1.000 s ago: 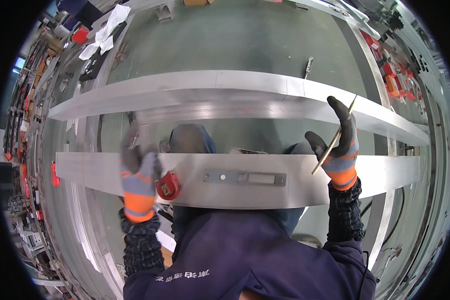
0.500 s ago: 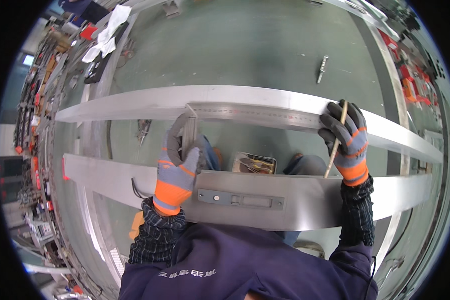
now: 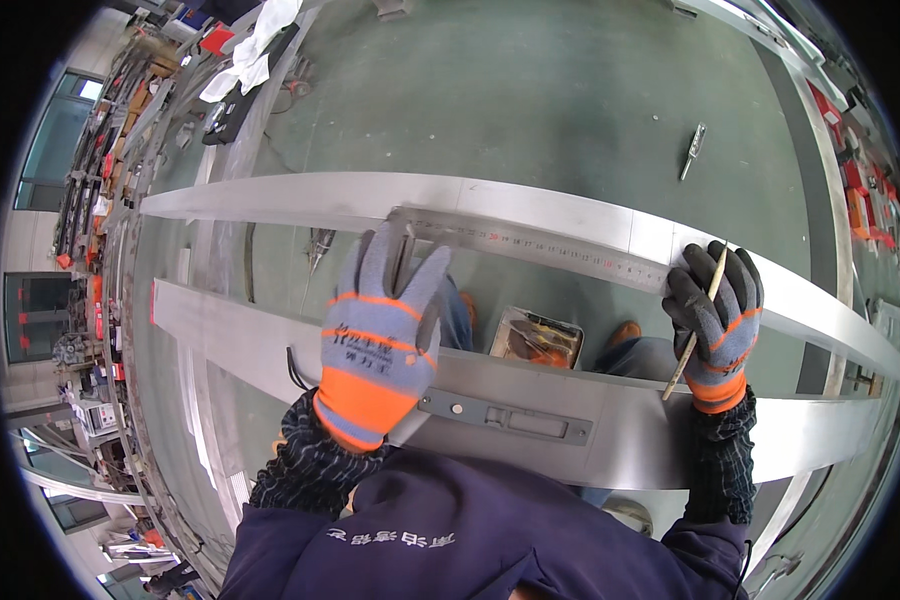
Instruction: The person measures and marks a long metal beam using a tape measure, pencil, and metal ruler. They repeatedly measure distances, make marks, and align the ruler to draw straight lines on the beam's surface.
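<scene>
Hands: two, both gloved; the left hand [image 3: 375,335] is part open, fingers fairly straight about the short arm of a square ruler [image 3: 535,245] (how firm the hold is, I cannot tell); the right hand [image 3: 718,315] is half curled round a pencil [image 3: 680,368], fingertips beside the ruler's right end.
Metal bars: two, both lying crosswise; the far bar [image 3: 545,205] is ahead of the hands, the near bar [image 3: 660,430] is close to the body, under the wrists.
Square ruler: one, its long arm along the near side of the far bar, its short arm toward the body.
Tool tray: one [image 3: 499,352], seen in the gap between the bars.
Slotted plate: one [image 3: 500,415], grey, on the near bar.
Pencil: one, slanting across the right palm, seemingly off the metal.
Thin lines: at least two cross the far bar's top.
Work so far: the ruler looks set in place and some lines are done; no stroke seems under way, and how many are left cannot be told.
</scene>
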